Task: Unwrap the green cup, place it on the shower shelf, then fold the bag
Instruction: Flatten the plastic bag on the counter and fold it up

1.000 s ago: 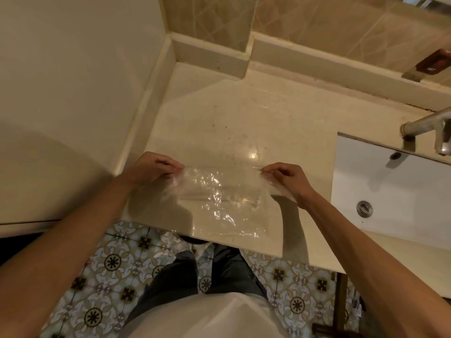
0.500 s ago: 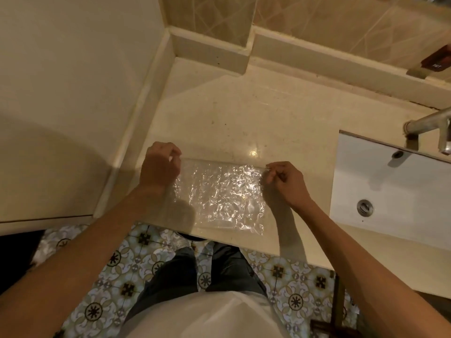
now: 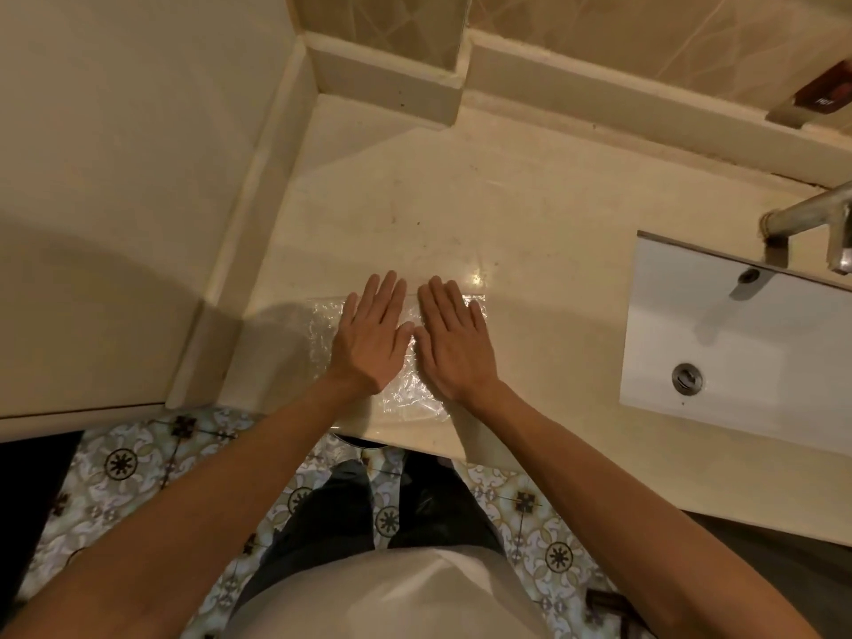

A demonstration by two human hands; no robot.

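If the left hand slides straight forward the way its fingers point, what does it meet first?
The left hand lies flat on the crinkled clear plastic bag, fingers pointing away and slightly right. Ahead is bare beige stone counter, then probably the raised cream ledge at the wall; depth is uncertain.

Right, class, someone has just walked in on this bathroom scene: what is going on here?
A person stands at a bathroom counter and presses both flat hands, the left hand and the right hand, side by side on a clear plastic bag lying near the counter's front edge. The fingers are straight, smoothing the crinkled bag flat. A white sink sits to the right under a metal tap. No green cup is in view.
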